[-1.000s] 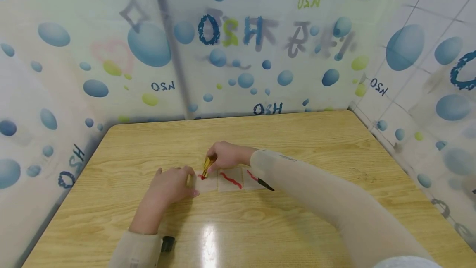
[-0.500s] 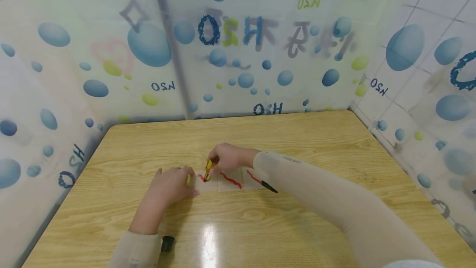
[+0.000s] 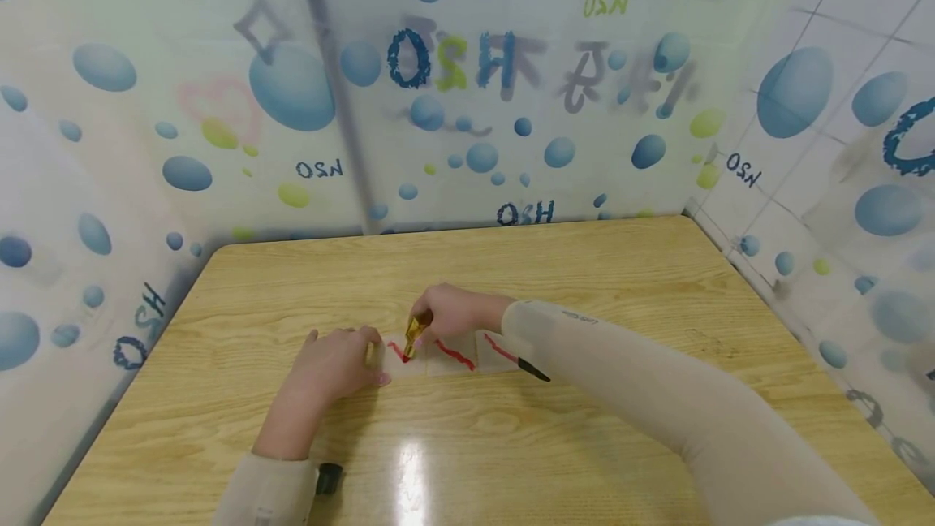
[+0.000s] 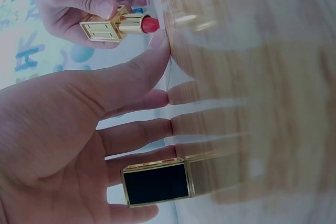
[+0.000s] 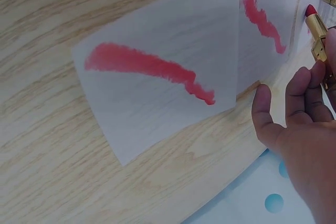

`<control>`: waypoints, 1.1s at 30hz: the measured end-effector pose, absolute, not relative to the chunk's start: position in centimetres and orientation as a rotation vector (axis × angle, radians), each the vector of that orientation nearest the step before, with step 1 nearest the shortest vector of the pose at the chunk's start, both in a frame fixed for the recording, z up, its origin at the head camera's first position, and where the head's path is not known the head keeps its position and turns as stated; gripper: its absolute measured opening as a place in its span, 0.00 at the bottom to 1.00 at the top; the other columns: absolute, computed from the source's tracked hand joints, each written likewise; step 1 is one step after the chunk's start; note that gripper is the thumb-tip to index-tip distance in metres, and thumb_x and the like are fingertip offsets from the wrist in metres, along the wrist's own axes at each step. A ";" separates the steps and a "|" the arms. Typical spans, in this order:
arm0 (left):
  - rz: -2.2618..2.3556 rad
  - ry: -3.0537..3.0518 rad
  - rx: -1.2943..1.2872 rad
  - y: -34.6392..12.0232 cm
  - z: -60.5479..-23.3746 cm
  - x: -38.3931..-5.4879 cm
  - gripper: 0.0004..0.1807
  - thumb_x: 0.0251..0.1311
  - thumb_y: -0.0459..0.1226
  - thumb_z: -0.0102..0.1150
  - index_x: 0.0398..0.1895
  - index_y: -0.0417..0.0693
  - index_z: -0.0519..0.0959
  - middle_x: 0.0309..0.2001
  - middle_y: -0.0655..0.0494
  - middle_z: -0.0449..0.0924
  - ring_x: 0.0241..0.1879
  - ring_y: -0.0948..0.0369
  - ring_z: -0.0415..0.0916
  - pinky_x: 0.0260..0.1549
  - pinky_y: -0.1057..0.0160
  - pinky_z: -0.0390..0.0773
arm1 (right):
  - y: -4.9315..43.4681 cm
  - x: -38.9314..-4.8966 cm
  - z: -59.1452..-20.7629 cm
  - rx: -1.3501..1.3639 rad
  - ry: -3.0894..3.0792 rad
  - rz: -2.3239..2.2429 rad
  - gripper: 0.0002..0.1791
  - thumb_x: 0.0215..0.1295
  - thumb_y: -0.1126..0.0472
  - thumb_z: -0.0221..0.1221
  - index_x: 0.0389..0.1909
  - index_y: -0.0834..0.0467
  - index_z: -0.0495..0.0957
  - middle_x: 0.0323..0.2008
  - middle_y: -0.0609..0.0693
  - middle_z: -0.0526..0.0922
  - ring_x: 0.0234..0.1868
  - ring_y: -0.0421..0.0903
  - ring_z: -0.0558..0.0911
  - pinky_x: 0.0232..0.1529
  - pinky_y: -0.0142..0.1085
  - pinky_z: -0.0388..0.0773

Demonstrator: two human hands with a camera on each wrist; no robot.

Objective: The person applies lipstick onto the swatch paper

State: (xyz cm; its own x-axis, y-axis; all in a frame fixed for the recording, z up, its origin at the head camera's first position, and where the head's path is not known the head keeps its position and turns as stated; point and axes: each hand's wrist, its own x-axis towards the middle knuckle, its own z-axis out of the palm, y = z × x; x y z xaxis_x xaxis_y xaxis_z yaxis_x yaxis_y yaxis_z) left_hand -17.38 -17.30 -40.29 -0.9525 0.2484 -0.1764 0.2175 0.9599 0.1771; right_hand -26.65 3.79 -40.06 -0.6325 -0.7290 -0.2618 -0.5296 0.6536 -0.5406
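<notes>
My right hand grips a gold lipstick with a red tip, held at a slant. The tip is at the lower end of a red stroke on the leftmost white paper. My left hand lies at that paper's left edge with fingers fairly straight, fingertips on the table and thumb at the lower corner. A black and gold lipstick cap stands on the table close by the left fingers in the left wrist view; the head view hides it behind the hand.
The middle paper and right paper lie in a row beside the leftmost, each with a red diagonal smear. All are on a glossy wooden table against a bubble-patterned wall. Small dark devices sit at both wrists.
My right hand has drawn the lipstick down and slightly right across the leftmost paper, lengthening its red stroke. My left hand has stayed in place.
</notes>
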 end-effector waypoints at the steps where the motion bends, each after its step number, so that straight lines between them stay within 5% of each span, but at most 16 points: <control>1: 0.232 2.913 0.350 -17.3 -40.3 -17.4 0.33 0.57 0.53 0.79 0.62 0.49 0.81 0.58 0.42 0.88 0.60 0.40 0.84 0.68 0.19 0.60 | 3.8 -26.6 -40.1 -0.979 2.410 -0.580 0.16 0.70 0.55 0.71 0.54 0.59 0.88 0.44 0.48 0.90 0.39 0.37 0.80 0.43 0.28 0.78; 33: 0.257 2.906 0.360 -17.5 -40.5 -17.5 0.34 0.57 0.54 0.79 0.62 0.49 0.81 0.58 0.43 0.87 0.61 0.42 0.84 0.69 0.19 0.59 | 5.6 -25.5 -40.1 -0.973 2.406 -0.571 0.12 0.70 0.55 0.71 0.49 0.57 0.88 0.37 0.44 0.85 0.35 0.38 0.76 0.38 0.28 0.74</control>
State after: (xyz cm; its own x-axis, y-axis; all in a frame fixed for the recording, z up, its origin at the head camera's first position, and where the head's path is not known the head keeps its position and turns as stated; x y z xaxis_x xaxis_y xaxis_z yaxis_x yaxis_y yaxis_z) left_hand -17.54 -17.52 -40.52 -0.9499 0.2573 -0.1773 0.2222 0.9552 0.1954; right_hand -25.47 5.63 -40.10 -0.6323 -0.7251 -0.2729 -0.5249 0.6600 -0.5374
